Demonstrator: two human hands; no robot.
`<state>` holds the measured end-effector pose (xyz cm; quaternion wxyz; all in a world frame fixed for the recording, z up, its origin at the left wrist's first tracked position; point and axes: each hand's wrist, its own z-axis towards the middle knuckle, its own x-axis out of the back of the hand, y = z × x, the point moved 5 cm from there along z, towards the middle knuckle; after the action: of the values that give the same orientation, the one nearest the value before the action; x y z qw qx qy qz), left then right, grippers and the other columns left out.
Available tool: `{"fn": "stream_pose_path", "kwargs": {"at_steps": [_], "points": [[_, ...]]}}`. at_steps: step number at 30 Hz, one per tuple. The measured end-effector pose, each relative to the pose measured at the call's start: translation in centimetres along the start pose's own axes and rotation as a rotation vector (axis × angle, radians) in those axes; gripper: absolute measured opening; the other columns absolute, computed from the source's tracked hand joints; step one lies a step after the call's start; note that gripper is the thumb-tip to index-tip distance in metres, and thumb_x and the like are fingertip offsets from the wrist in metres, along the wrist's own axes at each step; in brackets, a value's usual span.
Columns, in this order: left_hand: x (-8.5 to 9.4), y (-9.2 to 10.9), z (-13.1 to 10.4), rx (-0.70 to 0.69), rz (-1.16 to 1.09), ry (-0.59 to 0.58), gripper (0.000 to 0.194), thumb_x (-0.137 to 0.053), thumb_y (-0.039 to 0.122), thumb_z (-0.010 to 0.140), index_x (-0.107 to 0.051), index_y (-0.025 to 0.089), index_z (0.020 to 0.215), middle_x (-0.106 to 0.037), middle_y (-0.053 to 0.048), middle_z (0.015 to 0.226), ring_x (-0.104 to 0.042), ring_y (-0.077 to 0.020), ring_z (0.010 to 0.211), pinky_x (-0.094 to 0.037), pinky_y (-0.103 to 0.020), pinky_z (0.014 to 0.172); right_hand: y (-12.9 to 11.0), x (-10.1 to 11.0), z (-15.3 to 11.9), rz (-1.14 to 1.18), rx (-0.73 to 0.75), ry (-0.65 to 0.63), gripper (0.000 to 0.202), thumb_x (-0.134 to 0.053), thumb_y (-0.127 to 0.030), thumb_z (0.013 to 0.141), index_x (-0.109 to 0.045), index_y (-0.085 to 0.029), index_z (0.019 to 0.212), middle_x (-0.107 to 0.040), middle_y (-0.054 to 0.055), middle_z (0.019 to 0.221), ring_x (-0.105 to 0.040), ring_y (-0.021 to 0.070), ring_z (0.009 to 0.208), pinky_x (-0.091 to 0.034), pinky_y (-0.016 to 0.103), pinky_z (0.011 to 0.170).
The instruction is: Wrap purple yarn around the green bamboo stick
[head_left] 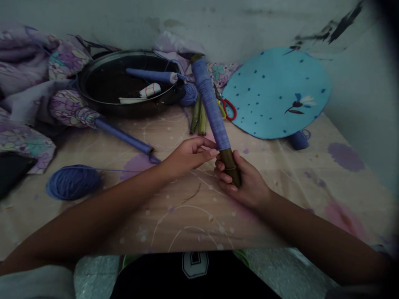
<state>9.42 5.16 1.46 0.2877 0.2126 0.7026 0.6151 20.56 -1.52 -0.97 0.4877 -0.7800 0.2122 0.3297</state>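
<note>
Currently, the right hand is closed around the bare lower end of the yarn-wrapped stick, which tilts above the tablecloth. The left hand is partly open, thumb and fingertips at the wrap's lower edge; any grip on yarn cannot be confirmed. Beyond: red-handled scissors, green stalks, dark pan.

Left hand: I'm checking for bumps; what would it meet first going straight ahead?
The left hand would first meet the yarn-wrapped stick, which its fingertips may already touch; depth there is unclear.
</note>
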Motion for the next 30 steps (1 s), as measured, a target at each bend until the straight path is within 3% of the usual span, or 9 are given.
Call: {"fn": "stream_pose_path", "kwargs": {"at_steps": [4,10,15,20,23,26,30], "points": [[0.04,-0.54,0.1,-0.002,0.02,0.047,0.028,-0.066,0.033,0.077,-0.058,0.012,0.095,-0.053,0.006,0.064,-0.031,-0.0002,0.042,-0.023,-0.017,0.043,0.13,0.03,0.0,0.004,-0.004,-0.012,0.03,-0.05,-0.044,0.09,-0.061,-0.016,0.086,-0.054,-0.001,0.071,-0.042,0.0043,0.047,-0.032,0.011,0.033],[-0.56,-0.35,-0.06,-0.073,-0.013,-0.077,0.032,-0.067,0.034,0.076,-0.06,0.011,0.097,-0.061,0.0,0.073,-0.057,-0.0066,0.064,-0.043,-0.018,0.062,0.54,-0.19,-0.04,0.051,-0.091,-0.116,0.03,-0.05,-0.043,0.091,-0.062,-0.015,0.089,-0.055,-0.002,0.066,-0.043,0.0039,0.043,-0.032,0.01,0.032],[-0.71,-0.14,-0.2,-0.107,-0.019,-0.086,0.031,-0.068,0.039,0.075,-0.058,0.012,0.086,-0.059,0.001,0.068,-0.057,-0.0077,0.063,-0.045,-0.019,0.062,0.91,-0.37,-0.1,0.019,-0.167,-0.158,0.034,-0.049,-0.045,0.091,-0.061,-0.013,0.088,-0.054,-0.002,0.065,-0.041,0.0033,0.041,-0.031,0.011,0.031],[-0.55,-0.56,0.01,-0.068,-0.002,-0.046,0.034,-0.066,0.042,0.076,-0.054,0.012,0.086,-0.061,-0.001,0.07,-0.057,-0.0082,0.058,-0.045,-0.02,0.057,0.27,-0.79,-0.37,-0.154,0.117,-0.125,0.051,-0.061,-0.064,0.074,-0.055,-0.019,0.097,-0.058,0.0,0.082,-0.047,0.0047,0.047,-0.031,0.013,0.032],[-0.14,-0.38,0.11,-0.098,0.059,0.019,0.034,-0.069,0.041,0.073,-0.055,0.012,0.084,-0.059,0.0,0.071,-0.054,-0.007,0.059,-0.041,-0.019,0.056,0.07,-0.75,-0.6,-0.252,0.195,-0.086,0.042,-0.069,-0.051,0.075,-0.053,-0.021,0.098,-0.058,-0.001,0.081,-0.049,0.0045,0.048,-0.03,0.013,0.035],[-0.12,-0.34,0.1,-0.1,0.053,0.021,0.037,-0.071,0.042,0.071,-0.056,0.012,0.085,-0.059,0.0,0.073,-0.054,-0.0071,0.063,-0.04,-0.019,0.058,0.21,-0.64,-0.53,-0.212,0.105,-0.123,0.026,-0.06,-0.044,0.084,-0.055,-0.019,0.091,-0.058,-0.003,0.073,-0.043,0.0027,0.042,-0.026,0.013,0.035],[-0.57,-0.38,-0.09,-0.072,-0.057,-0.037,0.043,-0.073,0.045,0.068,-0.056,0.012,0.09,-0.06,-0.001,0.077,-0.056,-0.0073,0.066,-0.038,-0.017,0.055,0.41,-0.9,-0.5,-0.069,-0.071,-0.247,0.033,-0.046,-0.048,0.091,-0.059,-0.018,0.085,-0.057,-0.004,0.067,-0.028,0.0004,0.034,-0.025,0.015,0.035]]}}
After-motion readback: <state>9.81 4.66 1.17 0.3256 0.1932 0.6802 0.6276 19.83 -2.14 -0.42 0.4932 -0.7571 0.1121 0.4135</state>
